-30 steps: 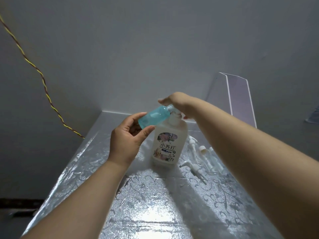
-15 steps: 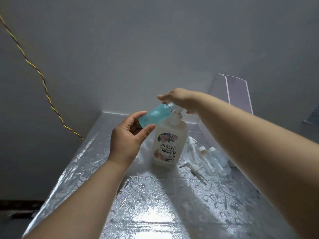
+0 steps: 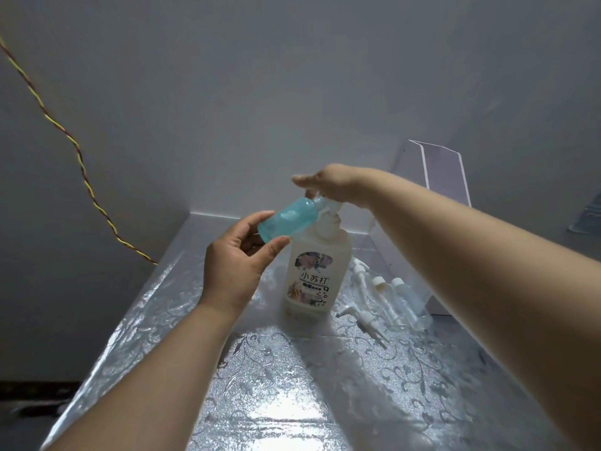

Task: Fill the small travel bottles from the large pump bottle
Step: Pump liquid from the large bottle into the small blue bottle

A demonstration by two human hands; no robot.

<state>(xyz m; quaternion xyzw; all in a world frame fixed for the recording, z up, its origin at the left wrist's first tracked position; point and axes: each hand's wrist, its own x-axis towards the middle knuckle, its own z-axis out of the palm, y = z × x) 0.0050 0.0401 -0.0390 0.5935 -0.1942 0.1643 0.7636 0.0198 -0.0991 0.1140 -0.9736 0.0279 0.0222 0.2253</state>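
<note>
From the head camera, the left hand (image 3: 239, 265) holds the blue travel bottle (image 3: 287, 221) by its base, thumb and fingers curled round it. The bottle is tilted, its mouth up against the spout of the large pump bottle (image 3: 317, 271), which stands upright on the silver patterned table (image 3: 292, 385). The right hand (image 3: 328, 183) lies flat on the pump head with its fingers straight, gripping nothing. Whether liquid is leaving the spout is hard to tell. Just right of the pump bottle lie two clear small bottles (image 3: 403, 301) and loose pump tops (image 3: 361, 315). A clear acrylic stand (image 3: 445, 170) rises behind them, and a twisted wire (image 3: 81, 164) hangs along the left wall.
</note>
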